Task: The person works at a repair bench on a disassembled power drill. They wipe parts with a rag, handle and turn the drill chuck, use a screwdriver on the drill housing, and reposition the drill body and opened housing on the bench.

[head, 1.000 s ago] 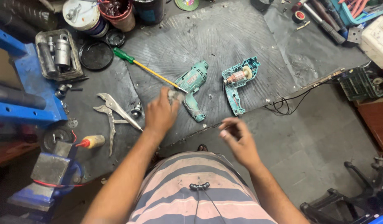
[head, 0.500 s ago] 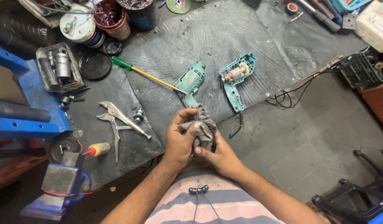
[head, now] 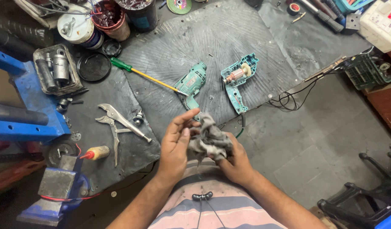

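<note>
- We hold a crumpled grey rag (head: 209,139) between both hands, close in front of our chest and just above the near edge of the dark mat (head: 229,38).
- Our right hand (head: 235,163) is closed around the lower part of the rag, fingers curled under it and gripping it firmly.
- Our left hand (head: 175,146) is mostly open, fingers stretched upward, with the thumb and palm pressed against the left side of the rag; it touches the cloth rather than clenching it.
- Just beyond the rag, one green half of a drill casing (head: 191,87) lies on the mat, its handle pointing toward us.
- Beside it to the right lies the other casing half (head: 238,80), open side up with the motor parts showing, apart from the first half.
- A screwdriver (head: 142,75) with a green handle and yellow shaft lies at a slant, its tip reaching the left casing half.
- Locking pliers (head: 119,123) rest on the mat to the left of our left hand, well apart from it.
- A small bottle with a red nozzle (head: 94,153) lies near the pliers.
- A blue vise (head: 30,106) stands at the far left edge.
- Black wires (head: 288,99) trail across the floor to the right of the mat.
</note>
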